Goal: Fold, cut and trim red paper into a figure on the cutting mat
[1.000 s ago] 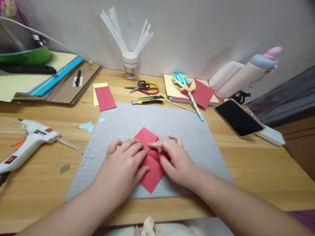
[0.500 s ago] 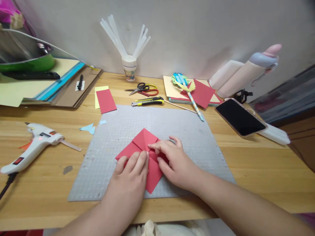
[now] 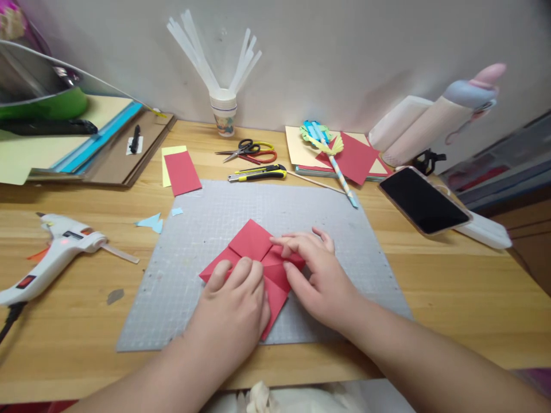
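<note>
A folded sheet of red paper (image 3: 251,240) lies on the grey cutting mat (image 3: 163,310), its flaps meeting near the middle. My left hand (image 3: 235,301) rests on its lower left part, fingers bent and close together, holding the paper down. Over the right corner is my right hand (image 3: 314,269); its thumb and forefinger are apart, with their tips at the paper's surface. The hands hide parts of the lower and right flaps.
Beyond the mat lie a box cutter (image 3: 257,173), scissors (image 3: 247,151) and red and yellow paper pieces (image 3: 183,173). A glue gun (image 3: 60,246) is at left, a phone (image 3: 424,201) at right. Paper cups (image 3: 223,112) hold white sticks by the wall.
My right hand has shifted slightly right, away from the paper's centre. The left fingers have bent more, and the left thumb now shows on the right side. The view has tilted a little.
</note>
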### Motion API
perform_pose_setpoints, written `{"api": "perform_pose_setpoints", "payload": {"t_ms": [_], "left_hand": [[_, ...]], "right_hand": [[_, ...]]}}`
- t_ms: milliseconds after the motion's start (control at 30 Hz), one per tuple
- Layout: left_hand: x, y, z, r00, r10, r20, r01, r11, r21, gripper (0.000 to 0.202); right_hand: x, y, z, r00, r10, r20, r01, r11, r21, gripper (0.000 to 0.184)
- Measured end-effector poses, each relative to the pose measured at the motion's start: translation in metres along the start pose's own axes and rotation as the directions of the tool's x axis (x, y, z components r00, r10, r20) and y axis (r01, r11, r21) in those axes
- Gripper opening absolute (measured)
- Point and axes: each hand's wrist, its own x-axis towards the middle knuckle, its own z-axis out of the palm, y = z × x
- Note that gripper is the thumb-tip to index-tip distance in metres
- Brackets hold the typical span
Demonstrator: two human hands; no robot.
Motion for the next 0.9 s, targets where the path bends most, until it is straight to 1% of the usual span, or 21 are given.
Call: {"api": "perform_pose_setpoints", "payload": {"t_ms": [133,300,400,467,533,633,700,767,800,833,900], "left_hand": [[0.006,-0.003,-0.001,0.999,0.048,0.014,-0.047,0.998,-0.028,0.018],[0.006,-0.007,-0.001,0.999,0.040,0.011,-0.040,0.999,-0.037,0.023],[0.003,-0.004,0.002,0.999,0.026,0.022,-0.025,0.999,-0.023,0.024],[0.001,-0.004,0.000,1.000,-0.006,0.030,0.007,0.999,-0.033,0.024],[-0.001,-0.008,-0.005,0.996,-0.063,0.059,0.068,0.994,-0.089,0.023],[-0.009,-0.022,-0.018,0.975,-0.160,0.154,0.191,0.958,-0.213,0.028],[-0.019,-0.034,-0.026,0.966,-0.196,0.166,0.235,0.937,-0.260,0.036],[-0.029,-0.043,-0.029,0.974,-0.134,0.181,0.181,0.944,-0.276,0.051],[-0.034,-0.046,-0.029,0.976,-0.123,0.180,0.166,0.954,-0.248,0.057],[-0.037,-0.048,-0.028,0.978,-0.110,0.175,0.147,0.966,-0.211,0.060],[-0.040,-0.050,-0.023,0.985,-0.098,0.142,0.119,0.981,-0.150,0.056]], "right_hand": [[0.001,0.003,0.000,1.000,0.019,0.002,-0.019,1.000,-0.006,0.033],[0.007,0.012,-0.004,0.998,0.062,0.026,-0.061,0.997,-0.036,0.023],[0.011,0.018,-0.008,0.992,0.119,0.045,-0.118,0.993,-0.031,0.019],[0.013,0.021,-0.010,0.981,0.172,0.087,-0.171,0.985,-0.013,0.019],[0.012,0.022,-0.011,0.965,0.216,0.151,-0.219,0.976,0.006,0.022],[0.012,0.024,-0.011,0.946,0.243,0.216,-0.257,0.966,0.038,0.023],[0.012,0.026,-0.009,0.940,0.247,0.237,-0.270,0.960,0.072,0.022],[0.013,0.029,-0.008,0.934,0.248,0.257,-0.283,0.953,0.112,0.020],[0.014,0.029,-0.008,0.931,0.247,0.268,-0.289,0.948,0.131,0.018],[0.014,0.030,-0.008,0.928,0.246,0.279,-0.294,0.944,0.149,0.018],[0.016,0.031,-0.010,0.924,0.232,0.303,-0.296,0.938,0.183,0.022]]}}
